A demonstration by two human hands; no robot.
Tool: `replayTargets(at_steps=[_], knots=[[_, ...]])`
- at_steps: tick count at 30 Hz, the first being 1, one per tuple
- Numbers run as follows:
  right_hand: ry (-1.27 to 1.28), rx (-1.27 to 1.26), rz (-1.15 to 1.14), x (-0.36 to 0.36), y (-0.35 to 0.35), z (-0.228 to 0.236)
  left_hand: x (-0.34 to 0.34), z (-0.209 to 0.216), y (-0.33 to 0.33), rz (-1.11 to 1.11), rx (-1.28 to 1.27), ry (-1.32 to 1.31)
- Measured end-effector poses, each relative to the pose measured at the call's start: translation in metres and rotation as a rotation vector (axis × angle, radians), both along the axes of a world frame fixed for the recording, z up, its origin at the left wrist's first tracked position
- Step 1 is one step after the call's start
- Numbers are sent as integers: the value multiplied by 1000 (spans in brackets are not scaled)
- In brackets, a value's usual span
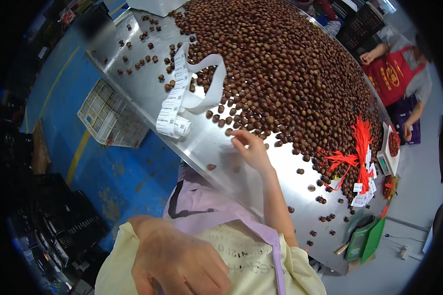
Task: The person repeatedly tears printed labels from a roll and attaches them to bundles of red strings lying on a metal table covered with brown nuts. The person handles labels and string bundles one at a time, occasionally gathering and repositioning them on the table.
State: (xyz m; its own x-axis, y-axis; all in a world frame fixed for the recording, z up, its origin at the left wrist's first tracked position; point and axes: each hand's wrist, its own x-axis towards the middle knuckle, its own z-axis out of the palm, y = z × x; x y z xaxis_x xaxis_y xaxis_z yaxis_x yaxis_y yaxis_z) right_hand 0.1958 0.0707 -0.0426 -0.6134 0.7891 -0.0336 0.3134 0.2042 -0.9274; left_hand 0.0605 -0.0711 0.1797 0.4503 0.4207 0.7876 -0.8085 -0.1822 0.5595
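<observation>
My right hand (253, 151) reaches over the metal table (202, 152), thumb and forefinger apart. A round brown nut (229, 132) lies right at its fingertips, at the near edge of a large heap of similar shiny nuts (280, 69). Close to my chest, my left hand (182, 258) is bent downward in front of my pale yellow shirt and lilac apron (202, 199). Its fingertips run out of the picture, so whether it holds anything is hidden. A long curling strip of white printed labels (174, 105) lies on the table, left of my right hand.
On the table's right lie red net bags with white tags (362, 152), a weighing scale (389, 155) and a green scoop-like plastic piece (362, 243). A person in a red apron (394, 76) stands across. A pale slatted crate (110, 118) rests on the blue floor.
</observation>
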Motion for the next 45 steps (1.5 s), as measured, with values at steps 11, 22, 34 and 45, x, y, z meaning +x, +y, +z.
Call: replayTargets(at_steps=[11, 22, 34, 45], knots=[[-174, 202, -150, -189, 50, 3, -168, -5, 15, -67, 223, 135], [-262, 284, -414, -266, 96, -27, -270, -150, 60, 832, -1014, 344], [354, 154, -272, -250, 68, 56, -263, -176, 146, 1146, -885, 565], [178, 325, -387, -148, 22, 87, -203, -165, 172, 989, -882, 538]])
